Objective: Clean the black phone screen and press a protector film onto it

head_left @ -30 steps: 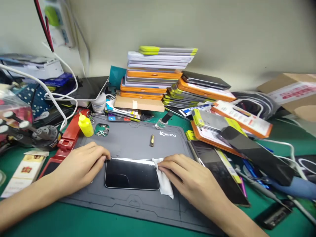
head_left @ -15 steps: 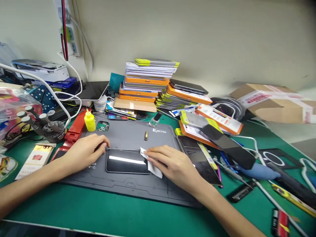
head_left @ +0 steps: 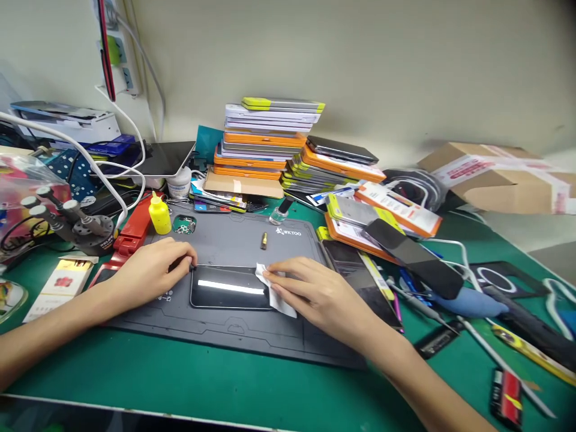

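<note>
A smartphone [head_left: 229, 297] lies flat with its dark, glossy screen up on a grey work mat [head_left: 220, 243]. At the phone's upper left corner is my left hand [head_left: 159, 267], fingers curled together; a small dark bit shows at the fingertips, too small to name. My right hand [head_left: 315, 288] pinches a folded white wipe [head_left: 284, 305] over the phone's right end, hiding that end in part. Beyond the phone, a short brass-coloured brush-like piece [head_left: 264, 241] lies on the mat. A small glass bottle with a black cap [head_left: 279, 215] stands at the mat's back edge.
Left of the mat are a yellow squeeze bottle [head_left: 159, 216], a red tool [head_left: 132, 231], a screwdriver stand [head_left: 85, 225] and a cigarette pack [head_left: 58, 289]. Stacked flat boxes [head_left: 265, 144] stand behind. Phone parts, a blue-handled tool [head_left: 470, 304] and cables clutter the right.
The whole view has shifted slightly, so everything sits a little higher in the picture. Both hands keep nearly the same places at the phone, the wipe still in my right fingers.
</note>
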`<state>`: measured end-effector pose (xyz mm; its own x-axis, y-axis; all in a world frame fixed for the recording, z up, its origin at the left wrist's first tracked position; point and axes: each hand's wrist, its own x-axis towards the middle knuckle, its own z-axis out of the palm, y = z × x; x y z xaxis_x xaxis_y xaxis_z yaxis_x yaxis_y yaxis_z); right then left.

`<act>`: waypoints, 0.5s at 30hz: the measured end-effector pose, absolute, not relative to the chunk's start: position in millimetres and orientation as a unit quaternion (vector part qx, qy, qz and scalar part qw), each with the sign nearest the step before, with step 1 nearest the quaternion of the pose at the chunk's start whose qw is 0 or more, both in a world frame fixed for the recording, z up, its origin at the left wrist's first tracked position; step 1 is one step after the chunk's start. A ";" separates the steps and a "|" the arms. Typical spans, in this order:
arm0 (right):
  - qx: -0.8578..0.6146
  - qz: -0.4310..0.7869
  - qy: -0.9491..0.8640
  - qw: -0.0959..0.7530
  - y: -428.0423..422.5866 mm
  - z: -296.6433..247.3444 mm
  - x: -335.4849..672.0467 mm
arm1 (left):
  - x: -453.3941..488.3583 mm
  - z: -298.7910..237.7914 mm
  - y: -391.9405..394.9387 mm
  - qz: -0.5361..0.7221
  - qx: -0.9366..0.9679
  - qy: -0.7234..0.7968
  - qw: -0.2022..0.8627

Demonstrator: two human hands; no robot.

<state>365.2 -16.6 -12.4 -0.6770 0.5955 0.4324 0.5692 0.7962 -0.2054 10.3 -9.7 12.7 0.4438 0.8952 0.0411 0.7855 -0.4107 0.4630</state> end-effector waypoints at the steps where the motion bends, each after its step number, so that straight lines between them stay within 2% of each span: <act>1: -0.311 0.020 -0.918 0.247 -17.7 -11.4 365.6 | 11.2 13.4 -10.4 0.141 0.824 0.513 0.193; 7: -0.244 -0.045 -0.938 0.242 -23.8 -7.6 367.6 | 15.8 18.5 -15.0 0.144 0.802 0.544 0.200; 15: -0.182 -0.025 -0.956 0.227 -22.8 -15.1 382.0 | 20.0 14.6 -17.7 0.146 0.798 0.548 0.206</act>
